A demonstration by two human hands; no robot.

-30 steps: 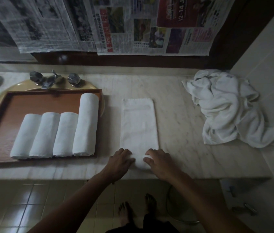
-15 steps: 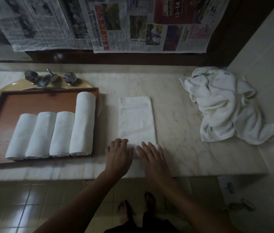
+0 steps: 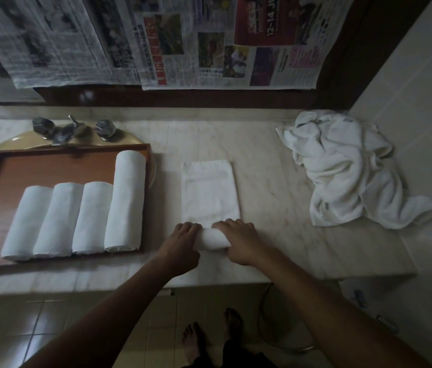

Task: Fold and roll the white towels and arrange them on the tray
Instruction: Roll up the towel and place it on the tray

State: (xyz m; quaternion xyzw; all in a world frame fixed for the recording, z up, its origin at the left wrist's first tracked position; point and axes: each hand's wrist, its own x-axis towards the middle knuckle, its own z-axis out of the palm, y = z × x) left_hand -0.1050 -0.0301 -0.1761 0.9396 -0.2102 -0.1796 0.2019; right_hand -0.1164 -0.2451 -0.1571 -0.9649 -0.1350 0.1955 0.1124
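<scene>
Leftmost, a faucet (image 3: 69, 128) is standing behind the wooden tray (image 3: 50, 168), which is sitting across the sink basin (image 3: 10, 142). The tray is holding three short rolled towels (image 3: 58, 219) lying side by side and touching, with a longer roll (image 3: 126, 200) against their right side. Just beside the tray, the folded white towel (image 3: 209, 192) is lying on the marble counter (image 3: 276, 181), its near end rolled up. The left hand (image 3: 180, 240) and right hand (image 3: 241, 240) are gripping that roll, fingers curled over it, one at each end. Well apart to the right, a crumpled towel pile (image 3: 347, 171) is lying by the wall.

Folded towel (image 3: 209, 192): middle of counter (image 3: 276, 187), near end rolled.
Rolled towels (image 3: 95, 216): four abreast on tray (image 3: 50, 168).
Towel heap (image 3: 342, 168): far-right corner.
</scene>
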